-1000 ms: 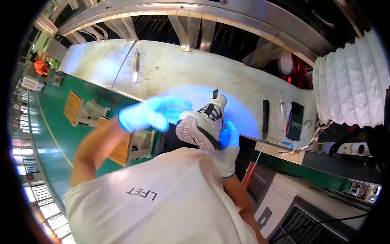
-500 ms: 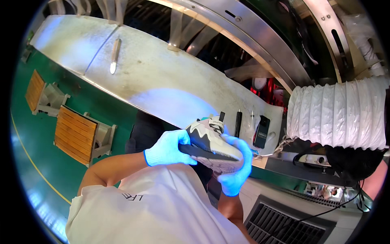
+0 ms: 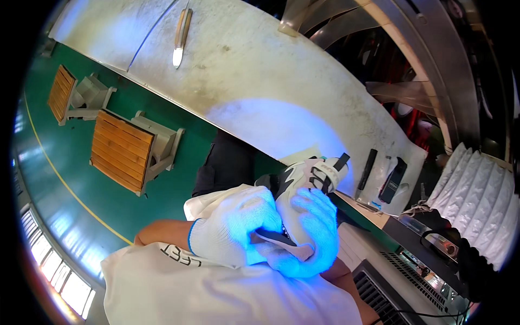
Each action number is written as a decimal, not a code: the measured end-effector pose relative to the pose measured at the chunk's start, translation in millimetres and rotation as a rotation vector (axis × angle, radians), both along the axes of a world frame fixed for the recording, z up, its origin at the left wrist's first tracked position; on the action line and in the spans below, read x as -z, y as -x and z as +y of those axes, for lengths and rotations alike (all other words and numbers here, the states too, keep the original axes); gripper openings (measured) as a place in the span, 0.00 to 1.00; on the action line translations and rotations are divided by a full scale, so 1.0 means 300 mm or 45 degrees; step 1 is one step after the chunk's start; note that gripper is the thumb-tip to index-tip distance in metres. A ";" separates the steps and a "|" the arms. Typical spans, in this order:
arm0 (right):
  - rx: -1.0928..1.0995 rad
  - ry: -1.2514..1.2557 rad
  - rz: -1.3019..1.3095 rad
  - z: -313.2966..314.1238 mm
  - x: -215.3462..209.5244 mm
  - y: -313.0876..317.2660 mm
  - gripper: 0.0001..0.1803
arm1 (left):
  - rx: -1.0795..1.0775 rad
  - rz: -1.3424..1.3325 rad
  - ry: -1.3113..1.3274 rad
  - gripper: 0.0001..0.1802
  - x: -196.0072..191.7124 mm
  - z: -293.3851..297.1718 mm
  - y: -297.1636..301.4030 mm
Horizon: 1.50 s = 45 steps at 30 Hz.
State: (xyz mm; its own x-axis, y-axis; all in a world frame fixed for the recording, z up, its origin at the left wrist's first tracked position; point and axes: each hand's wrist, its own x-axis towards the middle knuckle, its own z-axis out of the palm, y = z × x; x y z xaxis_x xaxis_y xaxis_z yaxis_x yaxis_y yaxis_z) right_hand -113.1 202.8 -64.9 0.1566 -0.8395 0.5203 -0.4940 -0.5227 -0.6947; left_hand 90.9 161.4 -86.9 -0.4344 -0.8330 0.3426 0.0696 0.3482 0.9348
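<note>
A: While I've got both hands on the shoe [image 3: 306, 187], log it: left hand [image 3: 233, 227] is clenched round a dark flat piece [image 3: 273, 237] at the shoe's near end, right hand [image 3: 306, 233] cups the shoe from below and the side.

B: Where's the shoe?

A: Held up near my chest, above my shirt [image 3: 216, 292], off the tabletop [image 3: 260, 70]. White and grey, dark tab at the far end. Both gloves [image 3: 244, 216] glow blue in a blue light; same blue patch on the tabletop beyond.

B: What's the dark piece?

A: Can't tell. Could be a tool, could be part of the sole. Fingers hide most of it.

B: Progress?

A: My guess: mid-way, checking or working the sole end. Shoe looks assembled. Not set down yet, so the handling isn't finished. Can't judge more.

B: Anything else around?

A: Knife [image 3: 180, 33] lying far up the tabletop, well apart. Dark stick tools [image 3: 367, 170] and a black device [image 3: 393, 179] at the tabletop's right end, untouched. Two wooden stools [image 3: 122, 149] on the green floor [image 3: 65, 179] to my left. White ribbed duct [image 3: 476, 206] at right.
</note>
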 end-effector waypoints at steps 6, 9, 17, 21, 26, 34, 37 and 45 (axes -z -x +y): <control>-0.078 -0.242 0.004 -0.005 -0.070 0.056 0.47 | -0.037 -0.017 0.155 0.19 0.079 0.150 0.054; -0.077 -0.242 -0.029 0.023 -0.077 0.095 0.47 | 0.114 0.044 0.277 0.13 0.007 0.025 0.119; -0.064 -0.289 -0.189 0.106 -0.045 0.202 0.46 | 0.476 0.045 0.377 0.05 -0.067 -0.116 0.339; -0.055 -0.269 -0.324 0.150 -0.008 0.238 0.45 | 0.817 -0.062 0.295 0.07 -0.109 -0.147 0.342; -0.074 -0.185 -0.506 0.177 0.043 0.253 0.44 | 0.897 -0.158 0.209 0.10 -0.131 -0.150 0.363; -0.216 -0.087 -0.716 0.211 0.112 0.303 0.43 | 0.888 -0.474 0.107 0.21 -0.117 -0.105 0.402; -0.114 -0.070 -0.723 0.270 0.131 0.311 0.43 | 0.964 -0.541 -0.052 0.23 -0.115 -0.090 0.430; 0.557 -0.580 -0.819 0.441 0.009 0.231 0.21 | 0.751 -0.387 0.074 0.22 -0.059 -0.014 0.463</control>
